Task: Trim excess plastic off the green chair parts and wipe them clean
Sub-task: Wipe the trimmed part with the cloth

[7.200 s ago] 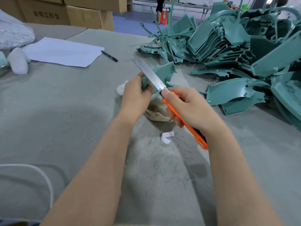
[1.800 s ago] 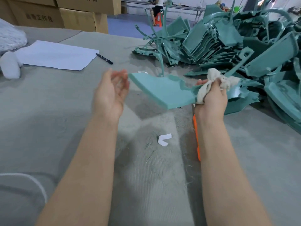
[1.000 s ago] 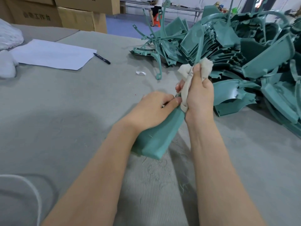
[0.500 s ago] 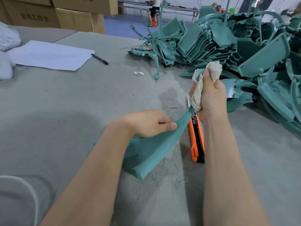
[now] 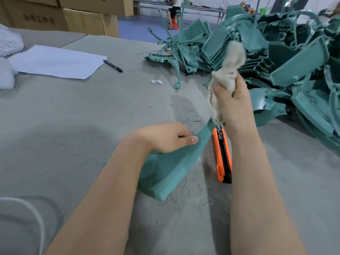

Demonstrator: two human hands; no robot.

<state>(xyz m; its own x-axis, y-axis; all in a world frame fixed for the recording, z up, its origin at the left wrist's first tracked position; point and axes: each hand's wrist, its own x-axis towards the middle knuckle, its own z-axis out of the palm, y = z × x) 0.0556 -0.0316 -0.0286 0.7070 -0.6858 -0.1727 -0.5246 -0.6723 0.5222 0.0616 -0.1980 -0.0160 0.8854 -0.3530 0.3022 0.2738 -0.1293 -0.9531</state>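
Knife (image 5: 222,155) now down on tabletop (image 5: 73,116) mid-frame, left grip (image 5: 165,137) pinches part (image 5: 165,173), right grip (image 5: 231,105) clenches rag (image 5: 228,67) at its upper end: trimming likely done, wiping underway.

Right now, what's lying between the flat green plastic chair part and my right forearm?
An orange-and-black utility knife lies on the grey mat beside the chair part; the head view shows it.

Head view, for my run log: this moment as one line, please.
phase: wiping | left hand: holds green chair part | right hand: grips rag | utility knife: lying on table
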